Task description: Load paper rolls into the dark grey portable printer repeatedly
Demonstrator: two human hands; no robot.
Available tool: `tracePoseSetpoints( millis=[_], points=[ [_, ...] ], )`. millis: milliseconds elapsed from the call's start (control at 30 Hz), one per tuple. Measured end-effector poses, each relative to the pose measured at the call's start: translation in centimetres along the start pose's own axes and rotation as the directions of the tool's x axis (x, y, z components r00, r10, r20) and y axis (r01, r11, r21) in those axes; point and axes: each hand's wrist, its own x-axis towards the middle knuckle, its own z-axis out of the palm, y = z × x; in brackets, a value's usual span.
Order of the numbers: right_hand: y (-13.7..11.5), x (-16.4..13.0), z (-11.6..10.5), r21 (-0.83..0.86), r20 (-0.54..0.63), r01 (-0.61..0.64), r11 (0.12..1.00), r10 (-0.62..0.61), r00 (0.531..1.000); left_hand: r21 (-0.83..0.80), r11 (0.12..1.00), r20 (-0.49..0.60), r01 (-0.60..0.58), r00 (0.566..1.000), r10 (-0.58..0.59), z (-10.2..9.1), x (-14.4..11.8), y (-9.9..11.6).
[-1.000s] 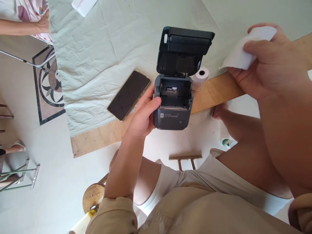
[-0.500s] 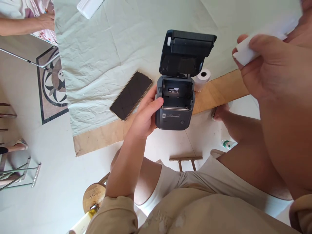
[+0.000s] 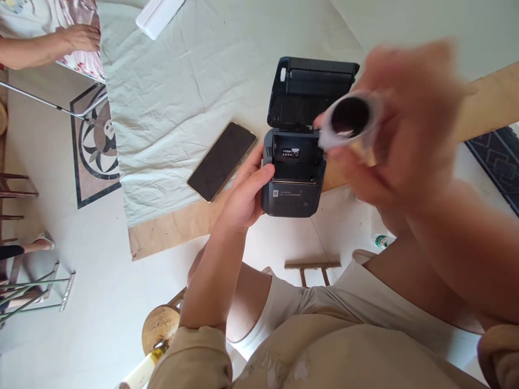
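My left hand (image 3: 247, 194) is closed round the left side of a small dark grey label printer (image 3: 294, 189), its thumb on the rim of the paper bay. The printer's black lid (image 3: 312, 81) stands raised, and no roll lies in the bay. My right hand (image 3: 409, 124), blurred by motion, grips a white paper roll (image 3: 327, 135) at the printer's upper right. A wide dark hole shows in the roll's end, facing me. Part of the lid and the printer's right edge are hidden behind hand and roll.
A phone (image 3: 222, 161) lies on the pale green cloth (image 3: 162, 108), left of the printer. Further back is a white box-like object (image 3: 158, 16). A wooden board (image 3: 170, 232) shows along the table edge. At far left rests another person's hand (image 3: 83, 38).
My right hand has swung in from the far right to beside the printer, bringing the white roll. A second roll seen earlier behind the printer is no longer visible. My left hand stays put.
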Motion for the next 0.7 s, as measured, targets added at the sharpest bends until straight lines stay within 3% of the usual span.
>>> tracePoseSetpoints(
  millis=[100, 233, 433, 700],
  points=[
    [-1.0, -0.8, 1.3, -0.113, 0.079, 0.108, 0.988, -0.099, 0.992, 0.001, 1.0, -0.03, 0.003, 1.0, -0.003, 0.1, -0.1, 0.0],
    [-0.4, -1.1, 2.6, -0.285, -0.009, 0.172, 0.943, -0.182, 0.983, -0.002, 1.0, -0.012, 0.008, 1.0, -0.008, 0.2, -0.2, 0.0],
    [-0.2, -1.0, 3.8, -0.332, -0.01, 0.214, 0.919, -0.23, 0.973, 0.02, 1.0, -0.045, 0.01, 0.999, -0.009, 0.1, -0.1, 0.1],
    [-1.8, -1.9, 3.3, -0.3, -0.023, 0.32, 0.899, -0.342, 0.94, 0.013, 0.999, -0.004, -0.033, 0.999, 0.033, 0.2, -0.1, -0.2]
  ],
)
